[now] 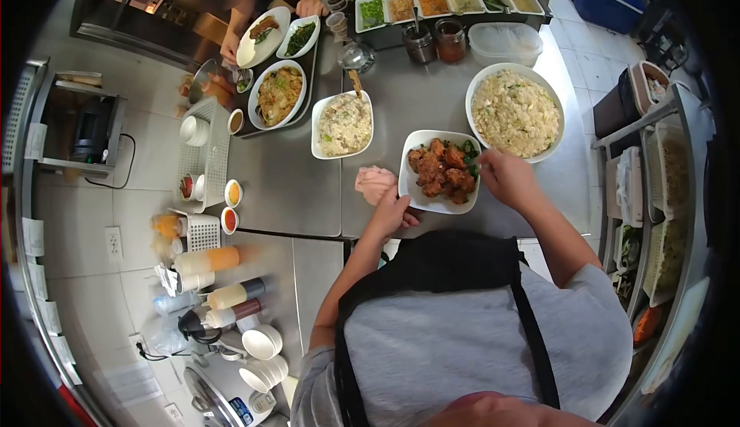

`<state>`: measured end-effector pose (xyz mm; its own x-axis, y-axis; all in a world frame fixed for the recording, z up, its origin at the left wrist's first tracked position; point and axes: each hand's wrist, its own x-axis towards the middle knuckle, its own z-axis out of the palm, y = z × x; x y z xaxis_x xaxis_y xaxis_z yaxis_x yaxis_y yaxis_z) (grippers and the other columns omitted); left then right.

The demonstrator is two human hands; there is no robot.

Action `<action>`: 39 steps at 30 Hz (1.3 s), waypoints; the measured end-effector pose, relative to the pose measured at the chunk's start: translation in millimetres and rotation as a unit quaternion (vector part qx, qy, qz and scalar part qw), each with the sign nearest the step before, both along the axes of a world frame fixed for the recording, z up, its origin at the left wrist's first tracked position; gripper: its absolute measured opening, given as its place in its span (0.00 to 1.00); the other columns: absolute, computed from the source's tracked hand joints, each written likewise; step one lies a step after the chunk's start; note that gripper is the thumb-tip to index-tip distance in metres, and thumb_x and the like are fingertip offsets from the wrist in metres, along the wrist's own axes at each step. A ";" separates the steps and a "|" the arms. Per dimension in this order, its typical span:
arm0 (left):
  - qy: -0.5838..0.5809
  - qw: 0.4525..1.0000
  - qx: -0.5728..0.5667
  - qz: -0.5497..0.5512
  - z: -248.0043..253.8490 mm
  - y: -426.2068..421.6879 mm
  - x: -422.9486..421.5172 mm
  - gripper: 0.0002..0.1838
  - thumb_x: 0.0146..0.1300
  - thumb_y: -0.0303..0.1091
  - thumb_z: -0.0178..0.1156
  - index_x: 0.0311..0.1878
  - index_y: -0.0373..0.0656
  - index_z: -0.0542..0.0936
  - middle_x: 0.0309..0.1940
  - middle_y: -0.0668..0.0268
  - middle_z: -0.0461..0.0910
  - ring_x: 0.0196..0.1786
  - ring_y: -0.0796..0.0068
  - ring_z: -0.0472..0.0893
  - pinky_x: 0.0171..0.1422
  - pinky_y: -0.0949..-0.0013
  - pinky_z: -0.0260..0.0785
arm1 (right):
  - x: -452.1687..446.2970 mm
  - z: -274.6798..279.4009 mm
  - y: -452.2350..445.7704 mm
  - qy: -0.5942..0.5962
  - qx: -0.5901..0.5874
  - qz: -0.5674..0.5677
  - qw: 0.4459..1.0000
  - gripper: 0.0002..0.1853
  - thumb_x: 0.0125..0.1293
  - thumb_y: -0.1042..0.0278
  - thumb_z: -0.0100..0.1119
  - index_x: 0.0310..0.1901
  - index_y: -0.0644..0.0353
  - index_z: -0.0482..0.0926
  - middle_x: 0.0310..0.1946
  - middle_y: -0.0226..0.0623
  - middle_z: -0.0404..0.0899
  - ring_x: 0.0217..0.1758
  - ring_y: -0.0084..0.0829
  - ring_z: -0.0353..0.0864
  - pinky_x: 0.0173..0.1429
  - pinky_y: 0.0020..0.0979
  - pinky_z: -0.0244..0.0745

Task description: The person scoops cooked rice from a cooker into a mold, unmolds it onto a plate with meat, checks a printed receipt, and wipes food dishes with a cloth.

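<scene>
The dish, white and square, sits on the metal tabletop at its near edge, in front of the person's apron. It holds browned, glazed meat, with greens along the right side.

The left hand has its grip closed on the dish's near left corner, thumb up at the rim and fingers curled below it. The right hand is at the opposite side, fingers bent inward at the greens and the rim; I cannot tell how far its grip is closed or whether it pinches anything.

A crumpled pink cloth lies just left of the dish. Beyond the right hand stands a large round bowl of rice; farther left is a smaller square bowl, also with rice, a wooden utensil sticking up from it. Behind these are two jars, a clear tub and a row of topping pans.

At the far left, another person's hand is at an oval plate.
</scene>
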<state>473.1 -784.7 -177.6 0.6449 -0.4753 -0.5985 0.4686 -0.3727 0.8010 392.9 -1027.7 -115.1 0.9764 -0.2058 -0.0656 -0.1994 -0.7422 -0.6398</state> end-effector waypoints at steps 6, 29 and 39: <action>0.012 0.999 0.002 0.041 1.3 -10.3 -10.2 0.21 0.54 0.24 0.38 0.54 0.43 0.57 0.35 0.58 0.74 0.22 0.74 0.77 0.21 0.78 0.67 | 91.6 43.9 -72.0 -0.046 -0.147 -0.066 0.986 0.10 0.52 0.63 0.55 0.37 0.54 0.74 0.38 0.42 0.73 0.41 0.42 0.74 0.44 0.39 0.70; 0.129 0.970 -0.132 0.156 -18.9 -8.2 -22.6 0.39 0.43 0.21 0.43 0.63 0.54 0.47 0.48 0.57 0.68 0.37 0.61 0.77 0.29 0.69 0.71 | 182.4 -3.3 -250.6 -0.036 -0.306 -0.141 0.941 0.13 0.57 0.68 0.45 0.42 0.62 0.71 0.36 0.51 0.76 0.41 0.45 0.76 0.44 0.38 0.70; 0.010 0.983 -0.113 0.147 12.0 4.7 -24.3 0.38 0.43 0.21 0.41 0.63 0.51 0.48 0.51 0.57 0.64 0.45 0.62 0.73 0.33 0.64 0.74 | 83.5 87.6 -113.0 -0.092 -0.027 0.117 0.988 0.15 0.56 0.64 0.55 0.46 0.57 0.73 0.28 0.38 0.74 0.31 0.29 0.74 0.38 0.27 0.69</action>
<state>448.8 -780.0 -165.6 0.7636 -0.3928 -0.5125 0.5454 -0.0323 0.8375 476.4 -1140.7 -27.5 0.9920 0.0287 0.1232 0.0983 -0.7881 -0.6076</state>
